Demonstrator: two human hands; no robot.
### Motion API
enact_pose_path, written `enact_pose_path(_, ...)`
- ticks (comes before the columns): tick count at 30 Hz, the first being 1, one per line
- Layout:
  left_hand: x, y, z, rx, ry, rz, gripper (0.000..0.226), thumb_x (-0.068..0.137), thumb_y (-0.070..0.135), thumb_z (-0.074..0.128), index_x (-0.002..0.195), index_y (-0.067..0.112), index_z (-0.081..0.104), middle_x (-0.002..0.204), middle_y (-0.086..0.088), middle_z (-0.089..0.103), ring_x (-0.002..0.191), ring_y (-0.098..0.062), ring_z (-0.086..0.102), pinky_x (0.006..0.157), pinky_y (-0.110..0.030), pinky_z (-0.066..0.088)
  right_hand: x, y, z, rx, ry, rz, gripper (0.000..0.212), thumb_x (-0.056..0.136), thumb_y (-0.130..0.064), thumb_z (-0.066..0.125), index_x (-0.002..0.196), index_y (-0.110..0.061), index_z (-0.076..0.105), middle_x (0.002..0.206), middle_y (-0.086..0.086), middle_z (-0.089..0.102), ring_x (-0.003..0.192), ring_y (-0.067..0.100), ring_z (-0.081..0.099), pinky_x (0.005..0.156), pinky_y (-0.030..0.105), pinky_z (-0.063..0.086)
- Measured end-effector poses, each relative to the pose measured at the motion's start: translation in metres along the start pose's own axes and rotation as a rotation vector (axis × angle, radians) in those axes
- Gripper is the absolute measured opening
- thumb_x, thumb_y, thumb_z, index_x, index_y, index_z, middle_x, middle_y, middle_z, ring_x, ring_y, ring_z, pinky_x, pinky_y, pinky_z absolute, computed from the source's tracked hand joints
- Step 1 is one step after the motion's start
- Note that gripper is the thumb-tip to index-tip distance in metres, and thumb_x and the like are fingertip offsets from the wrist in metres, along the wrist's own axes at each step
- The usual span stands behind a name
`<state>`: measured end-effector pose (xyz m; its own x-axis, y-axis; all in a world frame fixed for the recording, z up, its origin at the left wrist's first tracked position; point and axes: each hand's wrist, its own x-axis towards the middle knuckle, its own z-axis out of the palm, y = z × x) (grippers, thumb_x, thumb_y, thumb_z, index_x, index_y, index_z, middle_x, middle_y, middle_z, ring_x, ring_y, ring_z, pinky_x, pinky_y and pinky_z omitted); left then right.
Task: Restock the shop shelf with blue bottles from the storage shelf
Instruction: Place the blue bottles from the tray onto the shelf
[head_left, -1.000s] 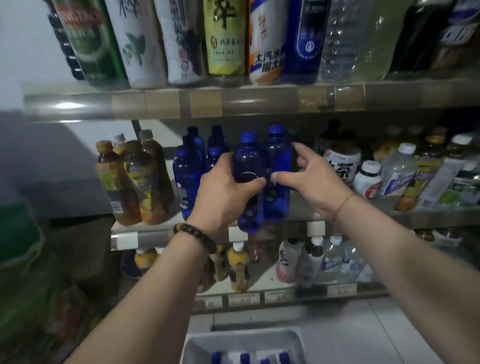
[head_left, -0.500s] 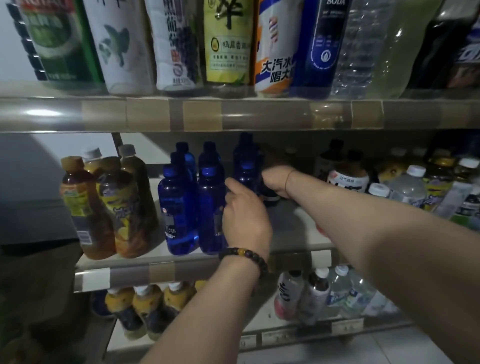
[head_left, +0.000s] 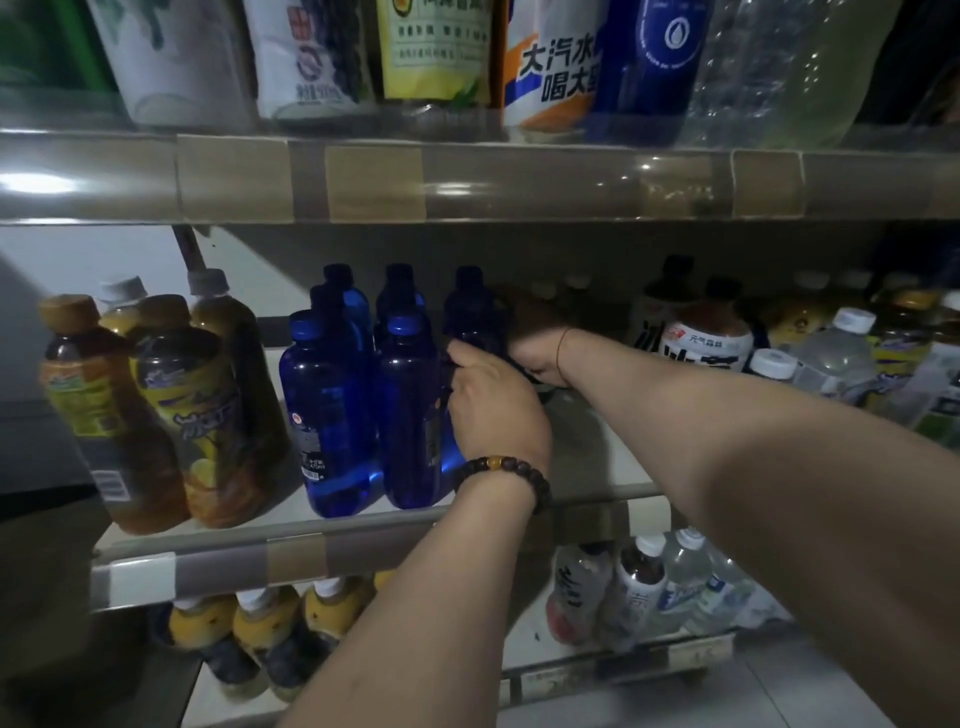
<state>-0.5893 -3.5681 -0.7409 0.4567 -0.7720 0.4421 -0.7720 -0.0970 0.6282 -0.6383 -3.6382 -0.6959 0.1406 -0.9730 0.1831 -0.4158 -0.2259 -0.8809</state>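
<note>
- The taped metal rail of the upper shelf (head_left: 467, 182) runs across above both grips. It leaves low headroom over the bottle caps below.
- The pale middle shop shelf (head_left: 597, 457) lies under both grips. Its bare board shows just right of the left grip, beneath the right forearm. Its taped front lip (head_left: 311, 556) is on the near side of the left wrist.
- Large labelled drink bottles (head_left: 431, 52) stand in a row on the upper shelf, well above the grips.
- Amber tea bottles with yellow labels (head_left: 197, 415) crowd the shelf well left of the left grip.
- A cluster of blue translucent plastic bottles (head_left: 327, 415) stands upright just left of the left grip, in rows front to back. The nearest front one touches it or all but touches it.
- A white-labelled dark bottle (head_left: 706, 343) and clear white-capped bottles (head_left: 831, 353) stand right of the right grip, beyond the forearm.
- Small bottles on the lower shelf (head_left: 634, 587) sit below both arms.
- The left grip (head_left: 493, 410) curls round a blue bottle's side (head_left: 448, 441), which is mostly hidden behind the hand.
- The right grip (head_left: 535, 358) reaches deep beside a dark blue rear bottle (head_left: 470, 312). Its fingers are lost in shadow, so I cannot tell whether it holds anything.
- A dark beaded bracelet (head_left: 504, 475) circles the left wrist.
</note>
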Motion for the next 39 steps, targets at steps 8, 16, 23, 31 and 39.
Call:
enact_pose_path(8, -0.005, 0.005, -0.002, -0.120, -0.078, -0.085, 0.030, 0.109, 0.009, 0.034, 0.137, 0.000, 0.040, 0.126, -0.023, 0.065, 0.111, -0.035, 0.069, 0.091, -0.037, 0.054, -0.007, 0.009, 0.000, -0.143, -0.107, 0.176, 0.036, 0.104, -0.009, 0.052, 0.072, -0.025, 0.045, 0.073, -0.006, 0.046, 0.062, 0.003, 0.043, 0.036, 0.003, 0.034)
enact_pose_path(16, -0.021, 0.015, -0.023, -0.290, -0.048, -0.027, 0.060, 0.101, 0.007, 0.053, 0.154, -0.001, 0.025, 0.147, -0.023, 0.045, 0.123, -0.039, 0.057, 0.102, -0.042, 0.050, -0.024, 0.010, -0.022, -0.198, 0.174, 0.250, 0.024, 0.102, -0.022, 0.055, 0.114, -0.005, 0.068, 0.110, 0.014, 0.062, 0.090, 0.023, 0.062, 0.071, 0.026, 0.046)
enact_pose_path(23, -0.074, -0.006, -0.053, -0.336, -0.153, 0.194, 0.052, 0.094, -0.002, 0.058, 0.143, 0.002, 0.044, 0.147, -0.019, 0.048, 0.130, -0.036, 0.055, 0.109, -0.044, 0.050, -0.064, 0.039, -0.011, 0.010, 0.092, 0.155, 0.035, 0.101, -0.019, 0.057, 0.135, -0.012, 0.055, 0.105, 0.003, 0.066, 0.096, 0.017, 0.063, 0.089, 0.027, 0.050)
enact_pose_path(31, -0.098, -0.045, -0.055, -0.294, -0.212, 0.148, 0.037, 0.104, 0.013, 0.054, 0.140, 0.004, 0.051, 0.141, -0.015, 0.055, 0.128, -0.029, 0.056, 0.110, -0.042, 0.047, -0.076, 0.038, 0.033, -0.070, 0.132, 0.137, 0.038, 0.075, -0.027, 0.084, 0.095, -0.026, 0.052, 0.091, -0.007, 0.068, 0.084, 0.018, 0.068, 0.077, 0.033, 0.055)
enact_pose_path(39, -0.076, -0.053, -0.052, -0.324, -0.134, 0.145, 0.035, 0.105, 0.010, 0.050, 0.141, 0.006, 0.052, 0.139, -0.015, 0.056, 0.121, -0.031, 0.061, 0.103, -0.045, 0.054, -0.077, 0.039, 0.032, -0.060, 0.147, 0.122, 0.036, 0.078, -0.032, 0.081, 0.103, -0.024, 0.057, 0.101, -0.004, 0.073, 0.093, 0.017, 0.069, 0.090, 0.043, 0.058)
